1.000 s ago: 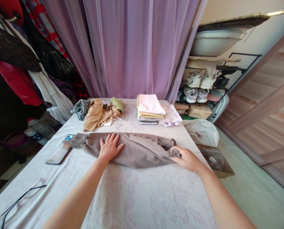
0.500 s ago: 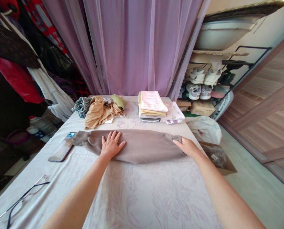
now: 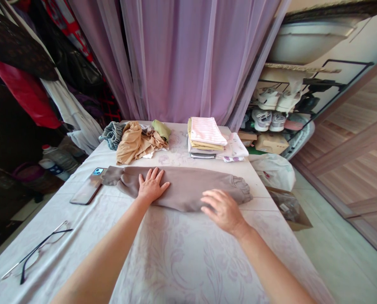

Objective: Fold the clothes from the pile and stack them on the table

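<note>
A taupe garment [image 3: 188, 188], folded into a long strip, lies across the table [image 3: 175, 261] with its cuffs at both ends. My left hand [image 3: 150, 187] rests flat on the strip's left half, fingers spread. My right hand [image 3: 223, 210] hovers open over the near edge of the strip's right half, fingers stretched out and holding nothing.
A phone [image 3: 88, 191] lies at the garment's left end and glasses [image 3: 36, 251] near the left front edge. Behind are a pile of unfolded clothes [image 3: 134, 139] and a stack of folded clothes [image 3: 209, 137]. A shoe rack [image 3: 280, 109] and bags [image 3: 272, 171] stand to the right.
My right hand laid the garment's right end flat, let go of the cuff and moved left toward the middle. The left hand stayed pressed on the garment.
</note>
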A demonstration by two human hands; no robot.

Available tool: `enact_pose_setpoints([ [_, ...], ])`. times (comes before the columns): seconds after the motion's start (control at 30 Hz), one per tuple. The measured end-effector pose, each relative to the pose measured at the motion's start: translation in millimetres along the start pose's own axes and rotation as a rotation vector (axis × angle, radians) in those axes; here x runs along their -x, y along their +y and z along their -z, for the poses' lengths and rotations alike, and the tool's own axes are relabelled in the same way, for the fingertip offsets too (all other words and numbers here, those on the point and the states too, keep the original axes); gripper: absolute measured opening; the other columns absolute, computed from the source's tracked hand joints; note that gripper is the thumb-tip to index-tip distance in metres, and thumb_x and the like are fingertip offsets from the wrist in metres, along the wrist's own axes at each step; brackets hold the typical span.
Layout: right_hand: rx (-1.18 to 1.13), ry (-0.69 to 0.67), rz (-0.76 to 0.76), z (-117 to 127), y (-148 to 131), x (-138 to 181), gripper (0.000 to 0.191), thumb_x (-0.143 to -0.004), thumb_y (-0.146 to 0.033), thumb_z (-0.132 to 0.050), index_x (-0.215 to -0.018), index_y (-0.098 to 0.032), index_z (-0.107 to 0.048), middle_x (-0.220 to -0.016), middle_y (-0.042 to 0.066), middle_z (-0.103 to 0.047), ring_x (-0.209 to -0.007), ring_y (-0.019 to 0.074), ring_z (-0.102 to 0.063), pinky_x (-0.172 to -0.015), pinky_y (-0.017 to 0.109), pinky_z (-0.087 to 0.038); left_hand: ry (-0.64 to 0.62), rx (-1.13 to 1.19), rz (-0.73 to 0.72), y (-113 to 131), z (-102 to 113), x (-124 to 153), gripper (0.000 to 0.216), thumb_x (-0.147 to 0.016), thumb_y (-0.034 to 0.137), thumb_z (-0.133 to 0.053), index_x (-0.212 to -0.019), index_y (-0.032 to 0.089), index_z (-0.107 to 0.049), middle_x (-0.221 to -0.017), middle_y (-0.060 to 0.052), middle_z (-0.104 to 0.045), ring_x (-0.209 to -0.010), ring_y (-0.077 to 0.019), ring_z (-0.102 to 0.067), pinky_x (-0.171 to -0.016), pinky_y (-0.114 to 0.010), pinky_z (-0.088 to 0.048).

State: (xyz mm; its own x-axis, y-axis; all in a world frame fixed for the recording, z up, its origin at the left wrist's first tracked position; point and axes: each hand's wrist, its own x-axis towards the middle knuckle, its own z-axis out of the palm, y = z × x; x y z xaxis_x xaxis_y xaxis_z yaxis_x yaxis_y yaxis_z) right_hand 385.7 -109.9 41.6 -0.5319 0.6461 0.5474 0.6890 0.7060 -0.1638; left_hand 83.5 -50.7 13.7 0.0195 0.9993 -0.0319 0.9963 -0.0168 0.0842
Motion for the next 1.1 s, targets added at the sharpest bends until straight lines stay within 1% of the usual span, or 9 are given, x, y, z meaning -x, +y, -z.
enact_pose_setpoints([
  [0.1, -0.079, -0.162, 0.041, -20.8, -36.4, -1.3, 0.022, -0.087, -0.031, -0.064, -0.107, -0.024, -0.07, -0.114, 0.007, -0.068, -0.106, 0.0215, -0.06, -0.091, 0.037, -0.049, -0.009, 0.011, 0.002, -0.4, -0.2, -0.4, 0.067, -0.093, 0.063, -0.032, -0.151, 0.03, -0.034, -0.161, -0.005, -0.025, -0.148, -0.0337, -0.019, -0.114, -0.069, -0.016],
  [0.17, -0.07, -0.182, 0.059, -30.7, -48.5, -1.9, 0.021, -0.087, -0.023, -0.062, -0.106, -0.027, -0.07, -0.122, 0.007, -0.065, -0.113, 0.0214, -0.057, -0.097, 0.039, -0.046, -0.014, 0.02, 0.004, -0.6, -0.9, -1.1, 0.067, -0.093, 0.064, -0.032, -0.151, 0.03, -0.034, -0.162, -0.005, -0.025, -0.148, -0.0342, -0.018, -0.113, -0.069, -0.015],
  [0.27, 0.011, -0.175, 0.149, -39.6, -54.1, -5.3, 0.02, -0.089, -0.019, -0.058, -0.099, -0.029, -0.072, -0.14, 0.006, -0.055, -0.129, 0.0238, -0.046, -0.106, 0.046, -0.036, -0.028, 0.032, 0.005, -0.7, -1.4, -2.6, 0.068, -0.093, 0.065, -0.032, -0.151, 0.03, -0.033, -0.162, -0.006, -0.023, -0.148, -0.0353, -0.017, -0.113, -0.07, -0.014],
  [0.37, 0.117, -0.196, 0.155, -41.7, -53.2, -13.6, 0.022, -0.091, -0.02, -0.056, -0.105, -0.027, -0.071, -0.147, 0.01, -0.049, -0.133, 0.0255, -0.043, -0.105, 0.048, -0.035, -0.055, 0.04, 0.011, -0.9, -0.9, -4.3, 0.069, -0.092, 0.066, -0.032, -0.152, 0.03, -0.032, -0.162, -0.005, -0.022, -0.148, -0.0352, -0.016, -0.113, -0.07, -0.013],
  [0.5, 0.198, -0.268, 0.045, -36.7, -51.5, -25.9, 0.032, -0.091, -0.021, -0.055, -0.121, -0.021, -0.065, -0.148, 0.017, -0.046, -0.134, 0.0296, -0.042, -0.101, 0.05, -0.038, -0.074, 0.047, 0.001, -1.7, 0.9, -5.3, 0.07, -0.092, 0.066, -0.031, -0.152, 0.03, -0.03, -0.163, -0.005, -0.021, -0.148, -0.0353, -0.016, -0.113, -0.07, -0.013],
  [0.73, 0.185, -0.283, 0.036, -37.3, -56.5, -34.6, 0.034, -0.09, -0.017, -0.056, -0.122, -0.022, -0.064, -0.148, 0.016, -0.047, -0.133, 0.0297, -0.044, -0.101, 0.047, -0.039, -0.06, 0.063, -0.014, -2.3, 0.8, -4.7, 0.07, -0.093, 0.066, -0.031, -0.152, 0.029, -0.032, -0.162, -0.006, -0.022, -0.148, -0.0347, -0.016, -0.112, -0.07, -0.013],
  [0.9, 0.22, -0.351, -0.073, -40.9, -67.0, -47.8, 0.022, -0.085, -0.014, -0.06, -0.105, -0.017, -0.07, -0.148, 0.019, -0.046, -0.136, 0.0347, -0.041, -0.101, 0.053, -0.039, -0.046, 0.075, -0.02, -4.3, -4.9, -6.5, 0.07, -0.092, 0.067, -0.03, -0.152, 0.03, -0.032, -0.162, -0.006, -0.022, -0.148, -0.035, -0.015, -0.113, -0.07, -0.012],
  [1.0, 0.194, -0.416, 0.004, -38.0, -70.7, -48.6, 0.015, -0.084, -0.015, -0.06, -0.091, -0.018, -0.073, -0.139, 0.017, -0.055, -0.136, 0.0339, -0.041, -0.103, 0.055, -0.038, -0.044, 0.077, -0.021, -4.5, -5.6, -6.8, 0.071, -0.091, 0.068, -0.03, -0.152, 0.03, -0.031, -0.162, -0.006, -0.022, -0.148, -0.0359, -0.015, -0.113, -0.071, -0.012],
  [1.1, 0.128, -0.431, 0.145, -33.5, -69.5, -40.6, 0.014, -0.084, -0.016, -0.061, -0.089, -0.021, -0.073, -0.13, 0.013, -0.062, -0.135, 0.0301, -0.042, -0.108, 0.054, -0.033, -0.047, 0.078, -0.021, -4.0, -3.7, -6.1, 0.071, -0.091, 0.068, -0.03, -0.152, 0.031, -0.031, -0.162, -0.005, -0.022, -0.148, -0.0366, -0.014, -0.113, -0.07, -0.012],
])
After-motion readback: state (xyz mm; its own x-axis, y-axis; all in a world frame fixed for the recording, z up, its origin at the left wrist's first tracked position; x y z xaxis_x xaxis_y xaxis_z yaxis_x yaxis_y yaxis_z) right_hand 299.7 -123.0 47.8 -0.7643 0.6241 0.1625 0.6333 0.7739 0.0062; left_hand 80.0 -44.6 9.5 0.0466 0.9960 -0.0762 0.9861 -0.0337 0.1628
